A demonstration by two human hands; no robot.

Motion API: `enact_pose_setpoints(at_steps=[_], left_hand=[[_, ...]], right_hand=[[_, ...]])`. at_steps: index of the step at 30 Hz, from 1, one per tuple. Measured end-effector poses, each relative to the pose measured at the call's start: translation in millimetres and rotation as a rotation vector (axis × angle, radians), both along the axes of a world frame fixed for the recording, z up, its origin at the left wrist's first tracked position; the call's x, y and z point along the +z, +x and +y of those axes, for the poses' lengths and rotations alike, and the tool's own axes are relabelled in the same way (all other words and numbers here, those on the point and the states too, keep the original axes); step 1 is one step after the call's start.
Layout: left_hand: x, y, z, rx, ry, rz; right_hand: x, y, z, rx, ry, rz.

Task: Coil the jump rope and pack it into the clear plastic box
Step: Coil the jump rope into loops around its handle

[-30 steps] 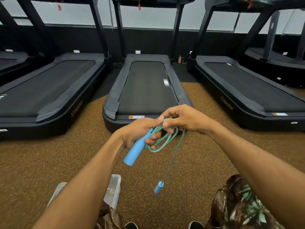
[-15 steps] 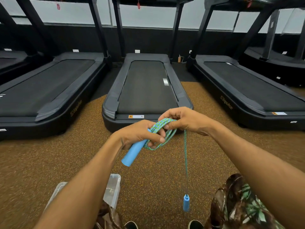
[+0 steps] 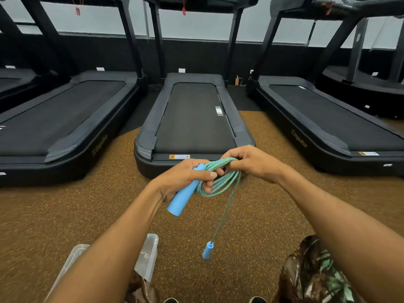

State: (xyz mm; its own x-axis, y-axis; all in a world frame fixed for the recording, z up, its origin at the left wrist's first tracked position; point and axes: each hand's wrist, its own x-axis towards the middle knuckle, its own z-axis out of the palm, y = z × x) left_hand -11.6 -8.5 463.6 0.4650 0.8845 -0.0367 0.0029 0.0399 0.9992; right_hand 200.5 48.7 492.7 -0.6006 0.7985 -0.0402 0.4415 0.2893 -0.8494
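Left hand grips handle slanting down-left; right hand pinches rope.

Gym, cardio area. Treadmills in a row, side by side: black belts, uprights at far end. Red tags hang overhead. Brand lettering on deck sides. Speckled brown rubber floor. Dark wall behind, pale window band above.

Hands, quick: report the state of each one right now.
Left hand: closed round the blue handle and the rope coil.
Right hand: closed, pinching the top of the rope coil.
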Motion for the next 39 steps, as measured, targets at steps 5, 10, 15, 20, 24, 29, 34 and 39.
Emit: enact_pose_setpoints(at_steps=[5, 10, 15, 20, 24, 29, 34, 39], left_hand=[[-1.4, -5.2, -5.5, -0.139, -0.137, -0.055], [-2.6, -5.6, -7.7, -0.165, -0.186, -0.137], [-1.1, -3.2, -6.0, -0.130, -0.227, -0.277], [4.0, -3.2, -2.1, -0.169, -0.232, -0.430], [5.3, -5.3, 0.4, -0.146, -0.239, -0.502], [6.4, -7.7, 1.4, -0.038, -0.283, -0.525], [3.1, -14.0, 5.6, 0.068, -0.341, -0.521], [-6.7, -6.7, -1.9, 0.037, -0.314, -0.360]], right_hand=[[-2.0, -1.4, -2.5, 0.047, -0.135, 0.064], [-10.4, -5.1, -4.0, 0.050, -0.211, 0.163], [-13.8, -6.6, -6.6, 0.026, -0.287, 0.245], [-21.5, 0.2, -10.8, 0.037, -0.344, 0.168], [-36.9, 4.9, -15.4, 0.049, -0.399, 0.160], [-55.4, 12.2, -20.2, 0.044, -0.397, 0.083], [-65.7, 19.3, -26.2, 0.015, -0.345, 0.071], [-62.8, 9.5, -31.1, -0.023, -0.397, 0.393]])
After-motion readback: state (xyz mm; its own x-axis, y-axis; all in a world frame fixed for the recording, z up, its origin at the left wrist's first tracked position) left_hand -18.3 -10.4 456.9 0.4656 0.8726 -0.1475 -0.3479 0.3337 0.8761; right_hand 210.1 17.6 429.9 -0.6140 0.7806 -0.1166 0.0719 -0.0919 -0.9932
